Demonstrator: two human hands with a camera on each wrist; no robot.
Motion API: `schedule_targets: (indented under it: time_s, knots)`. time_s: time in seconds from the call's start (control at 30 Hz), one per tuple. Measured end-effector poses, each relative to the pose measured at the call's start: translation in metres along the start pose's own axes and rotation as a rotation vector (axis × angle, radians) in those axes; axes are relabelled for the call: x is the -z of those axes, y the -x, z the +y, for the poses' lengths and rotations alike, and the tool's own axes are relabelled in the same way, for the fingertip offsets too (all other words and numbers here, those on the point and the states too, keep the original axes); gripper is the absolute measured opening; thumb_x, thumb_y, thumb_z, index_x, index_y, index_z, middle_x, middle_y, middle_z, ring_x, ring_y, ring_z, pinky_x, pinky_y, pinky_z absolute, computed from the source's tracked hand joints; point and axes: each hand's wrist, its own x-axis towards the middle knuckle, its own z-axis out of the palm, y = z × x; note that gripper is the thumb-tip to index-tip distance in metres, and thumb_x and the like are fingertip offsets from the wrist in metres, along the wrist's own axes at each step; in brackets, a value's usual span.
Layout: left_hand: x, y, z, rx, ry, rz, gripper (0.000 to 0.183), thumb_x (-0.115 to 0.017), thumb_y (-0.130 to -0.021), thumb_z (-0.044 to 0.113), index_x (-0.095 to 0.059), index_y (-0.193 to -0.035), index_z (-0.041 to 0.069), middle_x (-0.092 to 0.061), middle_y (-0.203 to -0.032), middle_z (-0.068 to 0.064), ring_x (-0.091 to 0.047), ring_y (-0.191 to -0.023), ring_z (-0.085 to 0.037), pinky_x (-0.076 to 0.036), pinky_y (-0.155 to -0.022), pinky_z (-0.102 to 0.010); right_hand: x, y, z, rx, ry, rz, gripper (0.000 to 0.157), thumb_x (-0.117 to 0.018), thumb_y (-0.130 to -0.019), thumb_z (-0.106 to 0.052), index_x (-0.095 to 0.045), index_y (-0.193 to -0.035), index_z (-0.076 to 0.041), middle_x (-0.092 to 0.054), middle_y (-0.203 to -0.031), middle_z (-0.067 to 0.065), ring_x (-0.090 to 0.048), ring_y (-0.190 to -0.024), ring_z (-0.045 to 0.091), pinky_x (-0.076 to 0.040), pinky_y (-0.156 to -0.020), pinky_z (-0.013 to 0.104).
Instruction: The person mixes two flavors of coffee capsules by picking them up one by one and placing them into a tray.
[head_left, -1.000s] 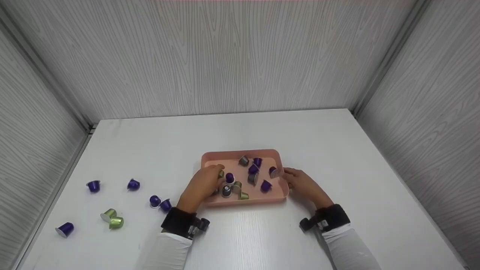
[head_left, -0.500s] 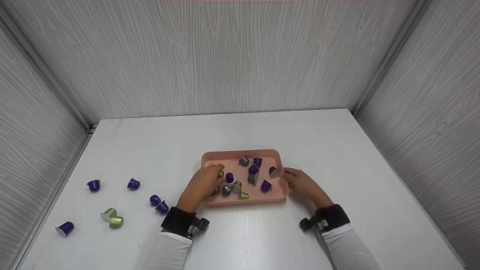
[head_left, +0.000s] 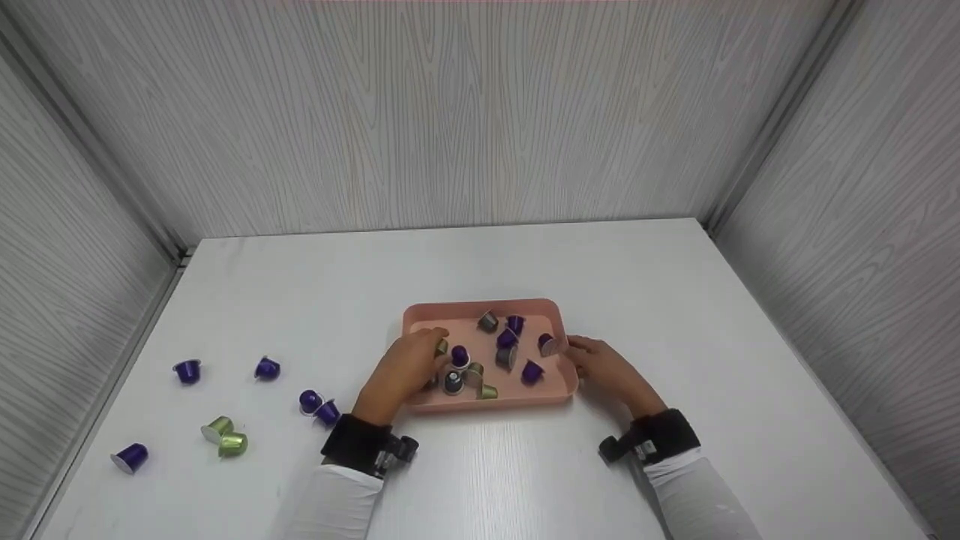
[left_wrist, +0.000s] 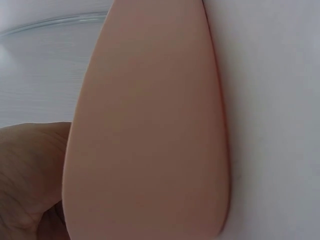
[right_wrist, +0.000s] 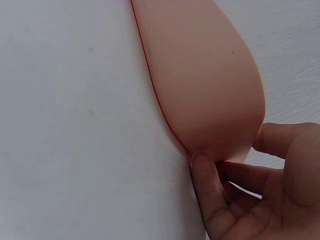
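— So, where does the pink tray (head_left: 441,309) sit?

— Near the middle of a white table (head_left: 637,277), between a person's two hands, with purple, green and dark capsules scattered inside it.

— And the left hand (head_left: 401,369)?

— It reaches over the tray's left side, its fingertips inside. A green capsule (head_left: 441,347) shows between thumb and finger, but whether they pinch it, or how far the hand is closed, I cannot tell. The left wrist view shows only part of that hand, behind the tray's wall.

— What about the right hand (head_left: 609,373)?

— It grips the tray's opposite end, its fingers bent close; one fingertip (right_wrist: 202,162) presses low against the base, while another digit meets the wall near the rim.

— Anything outside the tray?

— Five purple capsules (head_left: 267,368) and two green capsules (head_left: 233,445) lie on the table's left part, the green two side by side. Black straps (head_left: 357,446) circle both wrists, above white sleeves (head_left: 330,502).
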Motion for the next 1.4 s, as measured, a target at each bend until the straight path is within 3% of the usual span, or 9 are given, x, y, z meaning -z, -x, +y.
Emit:
schedule_targets:
  time_s: [0.47, 0.6, 0.73, 0.93, 1.4]
  knots:
    - [0.007, 0.006, -0.001, 0.022, 0.011, -0.005, 0.041, -0.065, -0.095, 0.022, -0.058, -0.130, 0.002, -0.064, -0.122, -0.015, -0.062, -0.110, -0.032, -0.048, -0.095, -0.045, -0.004, 0.001, -0.002, -0.014, -0.004, 0.011, 0.052, -0.048, -0.101, -0.046, -0.052, -0.143, -0.016, -0.065, -0.101, 0.004, -0.059, -0.087, 0.020, -0.046, -0.077, 0.033]
    - [0.009, 0.011, -0.002, 0.030, 0.024, -0.004, 0.043, -0.065, -0.095, 0.025, -0.058, -0.131, 0.003, -0.062, -0.125, -0.014, -0.060, -0.114, -0.032, -0.046, -0.097, -0.045, -0.004, -0.001, -0.003, -0.005, -0.003, 0.006, 0.051, -0.048, -0.101, -0.047, -0.054, -0.142, -0.017, -0.064, -0.094, 0.005, -0.058, -0.084, 0.020, -0.045, -0.075, 0.033]
    - [0.010, 0.017, -0.004, -0.007, 0.016, 0.016, 0.043, -0.065, -0.095, 0.028, -0.058, -0.129, 0.002, -0.062, -0.125, -0.014, -0.060, -0.114, -0.033, -0.047, -0.097, -0.046, -0.004, -0.001, -0.003, -0.003, -0.024, -0.004, 0.052, -0.048, -0.101, -0.047, -0.054, -0.141, -0.016, -0.064, -0.093, 0.005, -0.058, -0.082, 0.020, -0.045, -0.072, 0.032]
    - [0.011, 0.029, -0.010, -0.077, -0.061, 0.078, 0.035, -0.066, -0.095, 0.024, -0.059, -0.121, 0.002, -0.064, -0.108, -0.014, -0.064, -0.097, -0.032, -0.052, -0.085, -0.046, -0.004, -0.002, 0.001, 0.020, -0.039, -0.008, 0.047, -0.047, -0.102, -0.044, -0.056, -0.140, -0.017, -0.065, -0.098, 0.004, -0.059, -0.083, 0.019, -0.046, -0.069, 0.031]
    - [0.017, 0.048, -0.022, -0.104, -0.099, 0.093, 0.036, -0.062, -0.097, 0.024, -0.060, -0.127, 0.004, -0.063, -0.120, -0.014, -0.060, -0.112, -0.032, -0.049, -0.095, -0.044, -0.004, -0.003, 0.000, 0.006, -0.039, -0.005, 0.051, -0.049, -0.101, -0.043, -0.053, -0.142, -0.012, -0.063, -0.089, 0.005, -0.056, -0.077, 0.018, -0.045, -0.066, 0.030]
